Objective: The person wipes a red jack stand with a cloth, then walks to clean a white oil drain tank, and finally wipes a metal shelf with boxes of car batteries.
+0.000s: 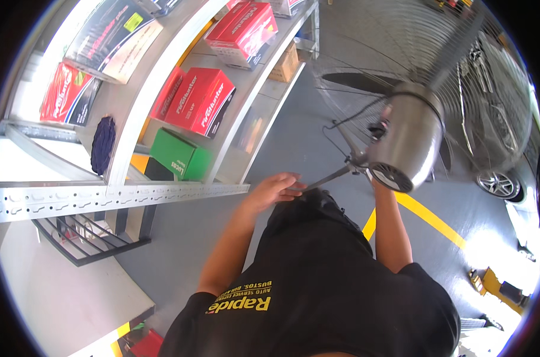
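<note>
While the left hand point(275, 190) is pinching a slim dark metal strut point(328, 177), the right hand point(376, 185), grip hidden, is seemingly steadying the silver wire-caged fan point(410, 137), upper right; adjusting is likely demanding balance.

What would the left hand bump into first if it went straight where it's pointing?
Probably the dark, flat metal bar beside the silver, cylindrical fan motor. The left hand already looks very near its end, but depth is unclear.
</note>
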Demonstrator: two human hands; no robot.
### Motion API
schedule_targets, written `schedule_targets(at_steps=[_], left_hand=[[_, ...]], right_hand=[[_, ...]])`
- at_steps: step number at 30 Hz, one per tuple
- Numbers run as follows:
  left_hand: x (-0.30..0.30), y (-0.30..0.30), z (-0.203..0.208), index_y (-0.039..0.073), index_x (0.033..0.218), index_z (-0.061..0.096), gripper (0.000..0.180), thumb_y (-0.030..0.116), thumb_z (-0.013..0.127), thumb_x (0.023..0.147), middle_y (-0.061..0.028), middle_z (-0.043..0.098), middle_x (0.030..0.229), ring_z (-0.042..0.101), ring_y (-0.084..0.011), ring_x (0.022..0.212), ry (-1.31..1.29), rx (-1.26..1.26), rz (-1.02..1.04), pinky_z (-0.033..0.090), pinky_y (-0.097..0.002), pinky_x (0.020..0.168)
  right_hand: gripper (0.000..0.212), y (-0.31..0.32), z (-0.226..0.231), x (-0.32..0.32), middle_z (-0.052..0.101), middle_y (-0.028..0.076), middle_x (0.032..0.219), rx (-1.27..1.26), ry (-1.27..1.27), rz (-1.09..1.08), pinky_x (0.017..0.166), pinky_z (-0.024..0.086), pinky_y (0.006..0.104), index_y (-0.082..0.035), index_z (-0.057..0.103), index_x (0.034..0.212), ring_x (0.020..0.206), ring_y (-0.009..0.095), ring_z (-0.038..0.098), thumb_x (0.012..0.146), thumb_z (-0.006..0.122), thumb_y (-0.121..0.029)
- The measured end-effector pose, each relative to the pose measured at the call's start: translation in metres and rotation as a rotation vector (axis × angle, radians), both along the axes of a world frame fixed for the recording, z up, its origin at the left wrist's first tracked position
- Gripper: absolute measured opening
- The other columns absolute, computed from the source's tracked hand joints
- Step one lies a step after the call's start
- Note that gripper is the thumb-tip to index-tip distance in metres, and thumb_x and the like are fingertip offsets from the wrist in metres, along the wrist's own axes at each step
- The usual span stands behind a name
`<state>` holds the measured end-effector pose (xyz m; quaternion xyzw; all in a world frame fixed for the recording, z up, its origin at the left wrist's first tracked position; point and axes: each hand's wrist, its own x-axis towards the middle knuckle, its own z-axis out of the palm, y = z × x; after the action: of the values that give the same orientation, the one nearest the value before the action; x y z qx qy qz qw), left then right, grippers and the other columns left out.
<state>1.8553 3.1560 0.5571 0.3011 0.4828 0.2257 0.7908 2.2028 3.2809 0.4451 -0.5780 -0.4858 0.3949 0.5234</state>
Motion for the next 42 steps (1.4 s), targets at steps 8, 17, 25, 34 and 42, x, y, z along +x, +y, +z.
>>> schedule_targets(at_steps=[8,17,25,34,42], left_hand=[[0.045,0.058,-0.019,0.005,0.144,0.045,0.054,0.039,0.054,0.102,-0.0076,0.06,0.134,0.061,-0.0194,0.116,0.054,0.084,-0.124,0.047,-0.0356,0.098],[0.021,0.078,-0.073,0.007,0.137,0.054,0.048,0.036,0.055,0.1,-0.0089,0.064,0.128,0.061,-0.0216,0.113,0.412,0.142,-0.193,0.047,-0.0391,0.096],[-0.025,0.056,-0.067,0.007,0.135,0.056,0.045,0.035,0.056,0.099,-0.0074,0.066,0.126,0.062,-0.0216,0.112,0.481,0.056,-0.029,0.048,-0.0395,0.093],[-0.088,0.046,-0.044,0.008,0.133,0.057,0.043,0.034,0.057,0.099,-0.0057,0.067,0.124,0.063,-0.0179,0.107,0.481,0.11,0.126,0.047,-0.0348,0.091],[-0.155,0.035,-0.023,0.009,0.133,0.058,0.042,0.033,0.057,0.099,-0.0053,0.067,0.123,0.062,-0.0166,0.107,0.356,0.184,0.165,0.047,-0.0344,0.092]], right_hand=[[0.032,-0.111,-0.031,0.075,0.066,0.004,0.1,-0.128,-0.325,-0.271,0.077,0.052,0.0309,-0.008,0.064,0.108,0.09,0.015,0.062,0.08,0.078,-0.007],[0.034,-0.177,0.02,0.096,0.063,0.002,0.095,-0.099,-0.496,-0.336,0.064,0.05,0.0244,-0.007,0.062,0.107,0.079,0.01,0.059,0.078,0.076,0.004],[0.031,-0.161,0.066,0.111,0.063,0.003,0.096,-0.016,-0.372,-0.173,0.07,0.049,0.026,-0.006,0.064,0.101,0.078,0.011,0.056,0.074,0.075,0.005],[0.029,-0.164,0.043,0.116,0.06,-0.002,0.106,-0.286,0.078,-0.262,0.064,0.042,0.0208,-0.014,0.058,0.104,0.081,0.005,0.051,0.081,0.069,0.0],[0.034,-0.169,0.019,0.102,0.062,-0.003,0.111,-0.33,0.21,-0.428,0.072,0.043,0.025,-0.016,0.058,0.114,0.097,0.007,0.055,0.083,0.069,-0.006]])
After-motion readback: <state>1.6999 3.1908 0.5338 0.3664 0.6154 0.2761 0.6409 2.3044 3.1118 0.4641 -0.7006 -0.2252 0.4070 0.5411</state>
